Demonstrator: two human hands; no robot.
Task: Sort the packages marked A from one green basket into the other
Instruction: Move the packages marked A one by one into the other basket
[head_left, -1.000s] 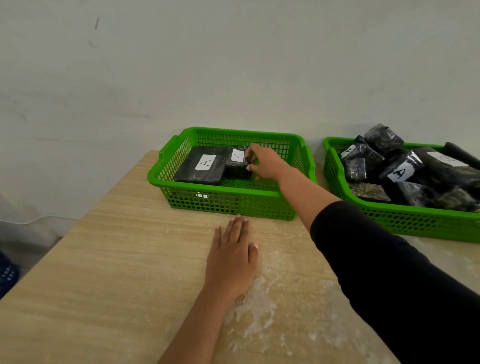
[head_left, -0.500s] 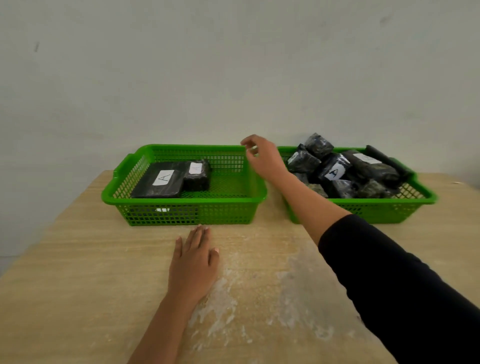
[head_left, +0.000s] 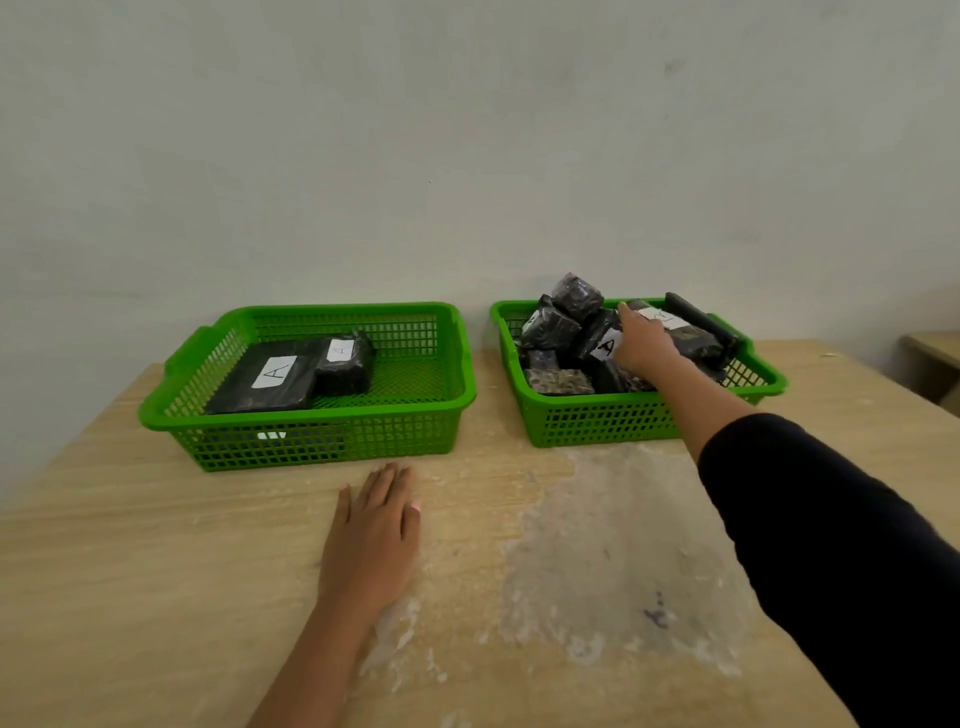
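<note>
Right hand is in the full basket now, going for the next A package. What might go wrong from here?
1. The black wrapped packages are heaped above the rim of the right green plastic basket; pulling one out may topple the top package over the edge.
2. The right hand partly covers the white A label, so the wrong package might be grabbed.

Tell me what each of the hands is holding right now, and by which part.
Nothing is clearly held. The left hand lies flat on the wooden table. The right hand reaches over the black wrapped packages in the right green basket, no grip visible.
</note>
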